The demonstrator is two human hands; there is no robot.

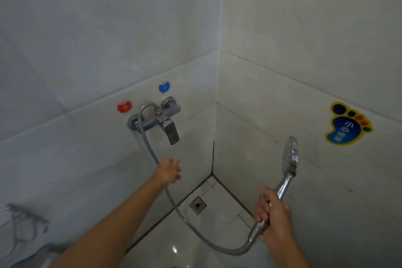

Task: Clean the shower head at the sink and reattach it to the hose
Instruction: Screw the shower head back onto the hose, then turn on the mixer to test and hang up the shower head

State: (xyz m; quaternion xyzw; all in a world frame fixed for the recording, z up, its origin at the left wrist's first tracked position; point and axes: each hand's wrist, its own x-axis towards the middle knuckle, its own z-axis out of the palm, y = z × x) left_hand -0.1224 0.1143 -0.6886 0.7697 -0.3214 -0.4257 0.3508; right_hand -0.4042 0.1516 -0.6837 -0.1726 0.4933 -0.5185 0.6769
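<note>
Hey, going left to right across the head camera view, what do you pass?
Metal rack → red sticker → blue sticker → floor drain → right hand on the shower head handle → footprint sticker.

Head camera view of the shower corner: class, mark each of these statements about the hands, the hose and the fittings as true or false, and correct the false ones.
1. The right hand grips the handle of the round chrome shower head. True.
2. The left hand grips the chrome mixer tap. False: it reaches out below the tap, fingers relaxed, holding nothing.
3. The flexible silver metal hose joins the shower head. True.
4. The round red sticker sits right of the round blue sticker. False: it sits left and lower.
5. The square metal floor drain lies in the floor corner. True.
</note>
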